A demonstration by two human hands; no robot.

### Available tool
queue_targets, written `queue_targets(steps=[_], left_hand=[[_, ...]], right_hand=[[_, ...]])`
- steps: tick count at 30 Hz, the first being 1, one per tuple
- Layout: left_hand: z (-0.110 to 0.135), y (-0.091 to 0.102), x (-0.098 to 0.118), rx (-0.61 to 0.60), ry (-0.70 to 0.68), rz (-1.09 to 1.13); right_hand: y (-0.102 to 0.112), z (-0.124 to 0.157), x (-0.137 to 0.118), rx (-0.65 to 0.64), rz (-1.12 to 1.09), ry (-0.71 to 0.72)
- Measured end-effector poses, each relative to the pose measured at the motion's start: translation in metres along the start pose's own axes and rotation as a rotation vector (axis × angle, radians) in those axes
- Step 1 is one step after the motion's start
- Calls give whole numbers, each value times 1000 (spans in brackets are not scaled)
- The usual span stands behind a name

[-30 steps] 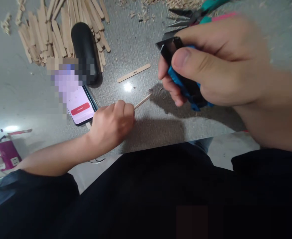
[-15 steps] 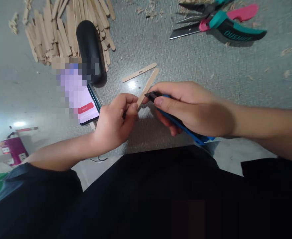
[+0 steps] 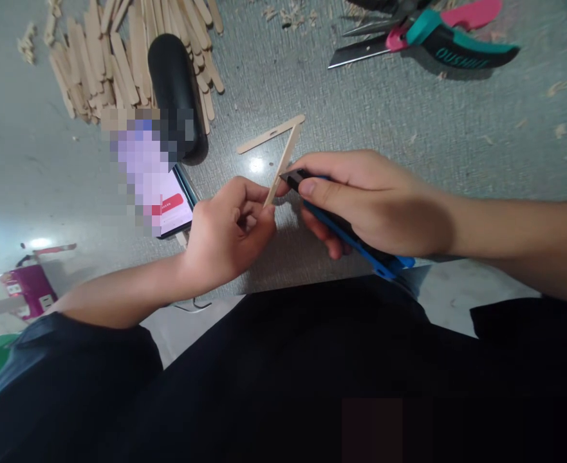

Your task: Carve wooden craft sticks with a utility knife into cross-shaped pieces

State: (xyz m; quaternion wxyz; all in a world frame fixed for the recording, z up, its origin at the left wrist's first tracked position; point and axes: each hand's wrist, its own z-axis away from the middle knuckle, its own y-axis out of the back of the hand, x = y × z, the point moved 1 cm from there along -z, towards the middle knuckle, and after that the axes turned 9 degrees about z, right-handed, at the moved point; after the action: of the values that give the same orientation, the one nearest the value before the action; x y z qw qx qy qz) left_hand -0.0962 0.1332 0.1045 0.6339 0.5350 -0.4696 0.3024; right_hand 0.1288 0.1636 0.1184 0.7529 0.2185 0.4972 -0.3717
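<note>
Between thumb and fingers, my left hand (image 3: 232, 228) pinches the lower end of a wooden craft stick (image 3: 288, 151), which slants up and to the right. My right hand (image 3: 360, 199) is closed around a blue-and-black utility knife (image 3: 345, 238). The knife's dark blade tip meets the stick near its middle, and fingertips of the right hand lie close behind it. Just beyond, a second craft stick (image 3: 264, 136) with a small slot in its middle lies on the table, near the upper end of the held stick.
A pile of craft sticks (image 3: 100, 64) lies at the back left, with a black oblong case (image 3: 174, 96) against it. A lit phone (image 3: 167, 212) is beside my left hand. Teal-and-black pliers (image 3: 466, 48) and a pink-handled blade (image 3: 365, 53) lie at the back right, near wood shavings (image 3: 290, 16).
The held stick has turned in my left fingers, from showing its flat face to standing more on its narrow edge. The knife tip stays against it.
</note>
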Motion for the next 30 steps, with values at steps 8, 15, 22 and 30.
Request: queue_targets(steps=[8, 15, 22, 30], left_hand=[[2, 1, 2, 5, -32, -33], [-4, 2, 11, -66, 137, 315], [-5, 5, 14, -82, 208, 401], [-2, -2, 9, 19, 127, 291]], right_hand=[[-3, -4, -6, 14, 46, -55], [11, 0, -9, -45, 112, 9], [25, -8, -10, -179, 153, 88], [16, -7, -12, -70, 166, -24]])
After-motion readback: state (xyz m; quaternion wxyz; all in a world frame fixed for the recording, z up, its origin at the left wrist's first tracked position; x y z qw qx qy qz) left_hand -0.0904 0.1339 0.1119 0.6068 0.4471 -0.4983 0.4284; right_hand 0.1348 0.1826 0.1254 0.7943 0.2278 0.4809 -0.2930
